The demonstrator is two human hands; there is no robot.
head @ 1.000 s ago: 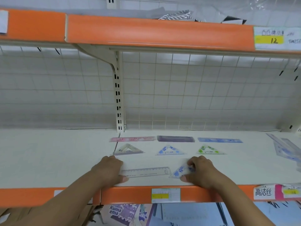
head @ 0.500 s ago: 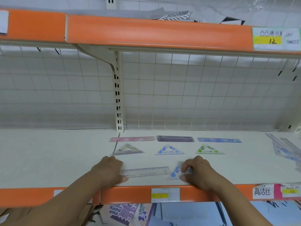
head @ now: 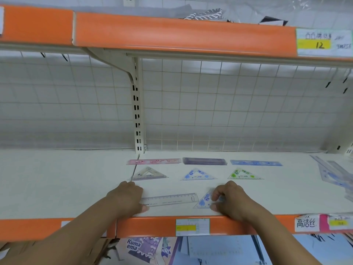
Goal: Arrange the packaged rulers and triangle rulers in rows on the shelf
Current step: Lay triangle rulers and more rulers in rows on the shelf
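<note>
On the white shelf lies a back row of three packaged rulers: pink, purple and blue. In front of them sit three triangle rulers: clear, blue and green. Near the front edge a clear straight ruler lies flat, and my left hand grips its left end, thumb on the near edge. Just right of it, my right hand pinches a blue-printed triangle ruler that rests on the shelf.
A loose pile of packaged rulers lies at the shelf's far right. An orange price rail runs along the front edge, with another orange shelf overhead. A wire grid backs the shelf. Printed packages fill the shelf below.
My right hand has slid the blue-printed triangle ruler a little to the left, closer to the clear straight ruler's right end. My left hand has stayed in place.
</note>
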